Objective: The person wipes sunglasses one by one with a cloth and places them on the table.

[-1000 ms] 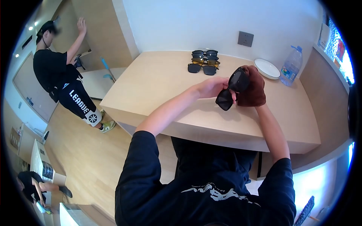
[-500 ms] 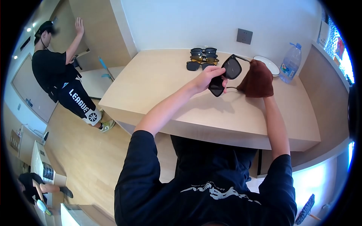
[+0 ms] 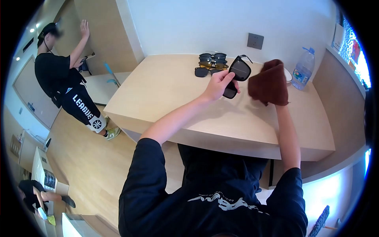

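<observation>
Sunglasses [image 3: 241,70] in left hand [image 3: 218,85], apparently mid-frame.

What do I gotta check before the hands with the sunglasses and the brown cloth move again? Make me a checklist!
1. Sunglasses held: ok. The left hand grips the sunglasses.
2. Cloth ready: ok. The brown cloth is draped over the right hand, which it hides.
3. Left hand free for something else: not ok. It is busy with the sunglasses.
4. Both side arms of the sunglasses folded out: cannot tell. One sticks out; the other doesn't show.
5. Lenses spotless: cannot tell. They're dark, with shine on them.
6. Bottle standing: ok. The bottle is upright on the table.
</observation>
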Demonstrator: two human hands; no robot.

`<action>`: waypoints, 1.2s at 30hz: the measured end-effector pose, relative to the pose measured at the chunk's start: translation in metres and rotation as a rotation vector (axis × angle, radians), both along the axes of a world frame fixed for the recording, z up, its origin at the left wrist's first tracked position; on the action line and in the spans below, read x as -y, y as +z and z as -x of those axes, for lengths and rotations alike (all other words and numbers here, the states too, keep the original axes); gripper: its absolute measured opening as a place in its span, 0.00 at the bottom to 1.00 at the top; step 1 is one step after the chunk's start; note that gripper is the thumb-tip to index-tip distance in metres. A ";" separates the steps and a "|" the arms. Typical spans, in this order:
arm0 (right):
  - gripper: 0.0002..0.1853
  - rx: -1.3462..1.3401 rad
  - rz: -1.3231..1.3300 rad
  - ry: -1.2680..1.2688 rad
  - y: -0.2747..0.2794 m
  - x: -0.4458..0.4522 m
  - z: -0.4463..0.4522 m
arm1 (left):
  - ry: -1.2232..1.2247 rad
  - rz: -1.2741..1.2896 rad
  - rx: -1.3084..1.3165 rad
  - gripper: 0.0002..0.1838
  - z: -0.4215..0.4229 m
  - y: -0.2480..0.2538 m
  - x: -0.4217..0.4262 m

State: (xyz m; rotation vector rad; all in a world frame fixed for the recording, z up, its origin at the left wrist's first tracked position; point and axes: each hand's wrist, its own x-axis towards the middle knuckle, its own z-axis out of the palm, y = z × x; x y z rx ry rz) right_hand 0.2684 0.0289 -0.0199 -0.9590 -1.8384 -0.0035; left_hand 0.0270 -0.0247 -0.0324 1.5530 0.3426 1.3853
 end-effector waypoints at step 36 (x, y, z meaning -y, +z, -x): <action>0.15 -0.756 0.727 1.023 0.000 0.034 0.043 | -0.027 0.204 0.066 0.16 -0.054 -0.019 -0.026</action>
